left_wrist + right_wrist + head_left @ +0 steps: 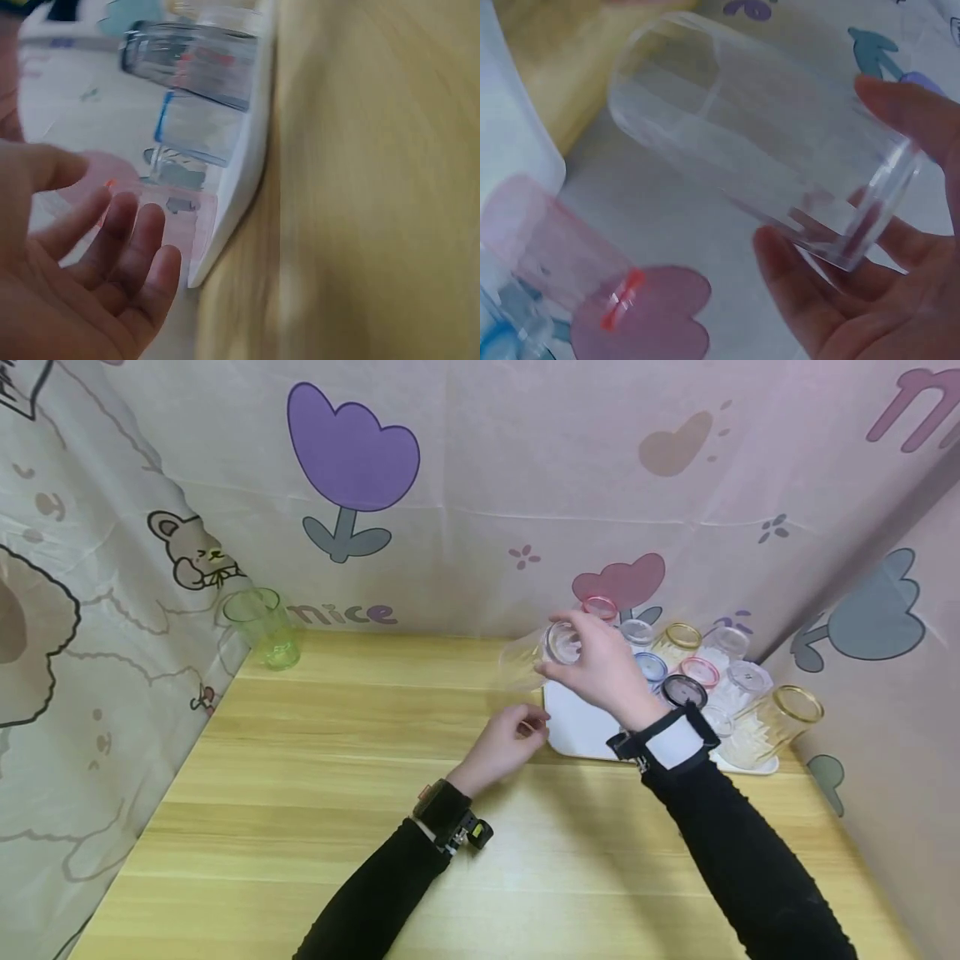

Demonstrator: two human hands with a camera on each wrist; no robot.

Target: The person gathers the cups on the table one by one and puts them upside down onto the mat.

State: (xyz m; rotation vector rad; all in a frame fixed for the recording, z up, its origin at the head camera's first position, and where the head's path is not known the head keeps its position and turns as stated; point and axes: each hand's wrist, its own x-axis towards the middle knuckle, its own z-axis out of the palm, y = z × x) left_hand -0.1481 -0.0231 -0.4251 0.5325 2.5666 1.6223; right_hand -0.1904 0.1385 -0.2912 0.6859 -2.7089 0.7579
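My right hand [600, 664] holds a clear cup [742, 127] around its thick-bottomed end, fingers and thumb on opposite sides. In the head view, the cup [521, 660] is tilted over the tray's back-left corner, its wide end pointing left. Beside the tray's left edge, my left hand [502, 747] is loosely curled with nothing in it; the left wrist view shows its fingers [161, 262] spread in front of a pink cup [187, 225]. The white tray [585, 722] bears several cups with coloured rings, among them a blue-ringed one [649, 668] and a black-ringed one [684, 691].
A green glass [273, 639] stands alone at the back-left corner of the wooden table [337, 760]. At the tray's right end is a gold-ringed glass [780, 714]. A printed curtain [480, 468] hangs behind the table and along its sides.
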